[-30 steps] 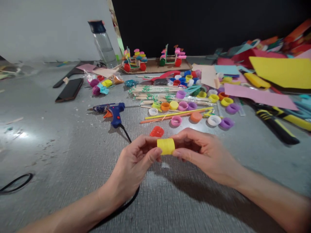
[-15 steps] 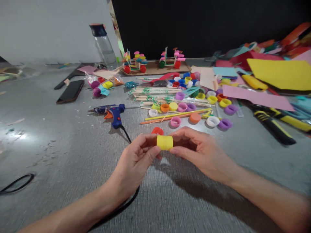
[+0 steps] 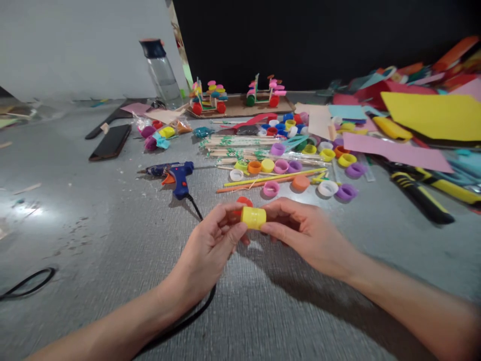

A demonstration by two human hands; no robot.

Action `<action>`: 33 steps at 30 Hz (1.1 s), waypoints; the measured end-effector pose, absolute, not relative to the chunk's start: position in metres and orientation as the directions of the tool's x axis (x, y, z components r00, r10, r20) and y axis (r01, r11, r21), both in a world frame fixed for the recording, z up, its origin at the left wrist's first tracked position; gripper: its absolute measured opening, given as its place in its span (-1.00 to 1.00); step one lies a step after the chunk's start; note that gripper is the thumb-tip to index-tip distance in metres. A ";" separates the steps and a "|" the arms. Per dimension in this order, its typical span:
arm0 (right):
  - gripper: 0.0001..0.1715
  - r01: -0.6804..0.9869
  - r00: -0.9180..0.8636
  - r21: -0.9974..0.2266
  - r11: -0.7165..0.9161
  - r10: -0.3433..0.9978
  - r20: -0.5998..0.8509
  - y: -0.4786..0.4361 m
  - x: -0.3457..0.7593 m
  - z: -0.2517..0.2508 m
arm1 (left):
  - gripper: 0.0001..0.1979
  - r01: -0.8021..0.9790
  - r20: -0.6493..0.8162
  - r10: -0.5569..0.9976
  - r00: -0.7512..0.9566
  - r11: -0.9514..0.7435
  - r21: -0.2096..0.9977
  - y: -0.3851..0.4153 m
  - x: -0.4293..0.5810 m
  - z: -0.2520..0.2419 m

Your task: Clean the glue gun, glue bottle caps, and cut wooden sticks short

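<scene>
Pinching lightly, the nearly closed left hand (image 3: 205,245) holds one end of the yellow cylinder (image 3: 254,218) above the counter (image 3: 259,321), well forward of its back edge; the right hand (image 3: 313,240), likewise, grips the other. Uneven pressure could make it slip.

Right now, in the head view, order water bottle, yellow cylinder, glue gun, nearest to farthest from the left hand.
1. Yellow cylinder, between left hand and right hand.
2. Glue gun, ahead and left.
3. Water bottle, far back, left.
</scene>
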State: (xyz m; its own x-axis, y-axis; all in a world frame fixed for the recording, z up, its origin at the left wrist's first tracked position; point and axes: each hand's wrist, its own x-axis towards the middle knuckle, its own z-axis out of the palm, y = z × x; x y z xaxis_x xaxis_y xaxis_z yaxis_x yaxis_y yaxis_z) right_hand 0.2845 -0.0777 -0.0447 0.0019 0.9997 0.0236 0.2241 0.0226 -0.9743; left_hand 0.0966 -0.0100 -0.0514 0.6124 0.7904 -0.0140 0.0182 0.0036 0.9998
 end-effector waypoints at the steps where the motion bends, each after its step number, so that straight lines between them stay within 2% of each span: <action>1: -0.87 0.226 0.001 -0.974 0.025 1.000 0.025 -0.077 0.284 -0.044 | -0.82 0.019 -0.012 0.790 0.613 0.001 1.000 -0.010 0.097 -0.052; 4: -0.88 0.212 0.008 -0.977 0.022 1.000 0.025 -0.076 0.284 -0.044 | -0.82 0.029 -0.015 0.792 0.610 -0.004 1.000 -0.011 0.098 -0.051; 8: -0.83 0.246 0.062 -0.969 0.027 0.997 0.044 -0.072 0.293 -0.045 | -0.66 0.045 -0.039 0.812 0.582 0.015 0.999 -0.011 0.099 -0.049; 10: -0.80 0.340 0.116 -0.940 0.024 0.991 0.068 -0.071 0.302 -0.046 | -0.65 0.024 -0.026 0.838 0.545 0.015 1.000 -0.009 0.099 -0.049; 15: -0.75 0.637 0.157 -0.771 -0.006 0.980 0.122 -0.068 0.318 -0.048 | -0.91 0.020 -0.007 0.889 0.457 -0.002 1.000 -0.007 0.097 -0.053; 18: -0.75 0.724 0.177 -0.689 0.002 0.966 0.188 -0.066 0.320 -0.049 | -0.84 0.041 -0.014 0.902 0.432 -0.004 0.999 -0.008 0.094 -0.054; 20: -0.80 0.720 0.197 -0.694 0.021 0.953 0.232 -0.065 0.321 -0.050 | -0.77 0.041 -0.002 0.906 0.424 -0.017 0.999 -0.008 0.092 -0.054; 22: -0.92 0.694 0.219 -0.718 0.047 0.937 0.273 -0.065 0.322 -0.050 | -0.75 0.029 0.034 0.911 0.411 -0.050 0.998 -0.007 0.091 -0.053; 26: -0.73 0.651 0.256 -0.752 0.103 0.903 0.345 -0.067 0.324 -0.047 | -0.93 0.017 0.165 0.922 0.349 -0.182 0.983 -0.005 0.090 -0.052; 28: -0.68 0.614 0.238 -0.778 0.133 0.908 0.344 -0.069 0.323 -0.045 | -0.92 0.048 0.223 0.914 0.340 -0.254 0.966 -0.005 0.089 -0.050; 33: -0.82 0.517 0.192 -0.841 0.159 0.936 0.295 -0.073 0.317 -0.043 | -0.82 0.125 0.284 0.884 0.371 -0.351 0.928 -0.007 0.085 -0.049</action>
